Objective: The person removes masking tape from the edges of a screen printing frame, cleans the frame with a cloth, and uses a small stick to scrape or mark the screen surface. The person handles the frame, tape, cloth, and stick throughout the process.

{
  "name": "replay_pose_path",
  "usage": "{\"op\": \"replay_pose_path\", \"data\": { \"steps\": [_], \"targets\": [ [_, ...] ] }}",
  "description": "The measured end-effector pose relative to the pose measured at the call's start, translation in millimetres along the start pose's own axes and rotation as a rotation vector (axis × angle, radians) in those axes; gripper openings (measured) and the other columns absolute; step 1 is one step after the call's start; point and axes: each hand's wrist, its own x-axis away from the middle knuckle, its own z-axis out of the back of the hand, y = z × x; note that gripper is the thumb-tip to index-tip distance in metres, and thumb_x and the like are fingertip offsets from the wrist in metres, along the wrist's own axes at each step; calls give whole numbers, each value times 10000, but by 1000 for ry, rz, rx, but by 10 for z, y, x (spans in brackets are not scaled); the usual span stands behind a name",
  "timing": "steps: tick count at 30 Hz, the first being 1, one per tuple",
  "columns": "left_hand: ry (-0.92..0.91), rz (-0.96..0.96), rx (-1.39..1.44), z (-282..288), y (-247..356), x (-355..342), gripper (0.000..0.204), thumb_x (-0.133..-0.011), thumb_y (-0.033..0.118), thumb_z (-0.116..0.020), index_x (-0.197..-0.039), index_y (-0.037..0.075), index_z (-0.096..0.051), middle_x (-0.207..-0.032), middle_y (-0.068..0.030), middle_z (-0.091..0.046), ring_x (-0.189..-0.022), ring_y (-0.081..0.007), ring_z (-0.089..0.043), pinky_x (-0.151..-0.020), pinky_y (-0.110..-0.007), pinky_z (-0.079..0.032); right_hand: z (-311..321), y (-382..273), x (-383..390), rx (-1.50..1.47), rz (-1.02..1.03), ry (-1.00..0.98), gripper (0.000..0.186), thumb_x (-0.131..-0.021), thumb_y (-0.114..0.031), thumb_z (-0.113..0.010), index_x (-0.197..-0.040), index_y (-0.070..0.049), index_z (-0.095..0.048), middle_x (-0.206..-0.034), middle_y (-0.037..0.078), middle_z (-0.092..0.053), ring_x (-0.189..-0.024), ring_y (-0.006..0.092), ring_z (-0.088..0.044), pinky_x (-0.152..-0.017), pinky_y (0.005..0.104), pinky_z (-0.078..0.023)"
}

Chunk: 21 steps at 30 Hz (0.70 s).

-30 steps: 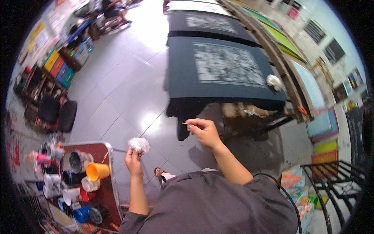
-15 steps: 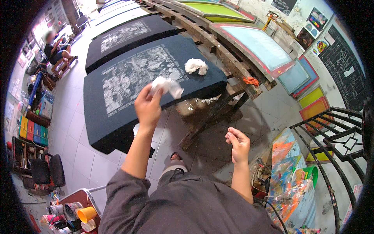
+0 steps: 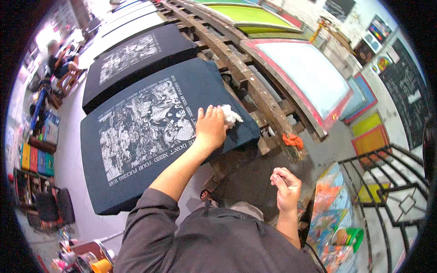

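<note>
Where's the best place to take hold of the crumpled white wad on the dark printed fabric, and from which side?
Probably the exposed right part of the white wad, coming from above and the right: the left hand blocks its left side, while loose folds bulge up from the dark fabric, easy to pinch.

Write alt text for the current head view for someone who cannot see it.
A person's left hand is at a crumpled white wad on a dark printed cloth, while the curled right hand is held over the floor. Behind lies a second printed cloth; to the right, a wooden rail and framed panels.
</note>
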Motion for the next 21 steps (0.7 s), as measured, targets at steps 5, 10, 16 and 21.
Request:
{"op": "replay_pose_path", "data": {
  "steps": [5, 10, 16, 21],
  "targets": [
    [-10, 53, -144, 80, 122, -95, 422, -766, 154, -542, -1177, 61, -524, -1280, -122, -451, -1250, -272, -352, -1008, -539, -249, -40, -200, -323, -80, 111, -249, 109, -801, 38, -583, -901, 46, -626, -843, 101, -577, -706, 141, -546, -604, 228, -439],
    [-106, 124, 120, 158, 51, -227, 399, -719, 75, -576, -1115, 53, -535, -1060, -130, -520, -1062, -292, -469, -896, -487, -367, 194, -330, -674, -49, 196, -355, 100, -805, 54, -569, -891, 47, -620, -810, 108, -567, -686, 138, -536, -591, 228, -433],
    [223, 490, 462, 30, 196, -170, 416, -657, -3, -570, -1068, 35, -521, -866, -142, -570, -878, -335, -552, -784, -411, -428, 373, -381, -900, -166, 97, -524, 125, -761, 53, -624, -886, 55, -635, -833, 76, -597, -771, 146, -574, -688, 245, -458],
    [247, 439, 43, 91, 333, 18, 312, -594, 209, -650, -903, 169, -666, -1277, -78, -388, -1247, -306, -264, -972, -623, -176, 307, -344, -894, -164, 4, -750, 112, -776, 18, -624, -884, 50, -631, -836, 60, -595, -763, 129, -550, -688, 233, -432]
  ]
}}
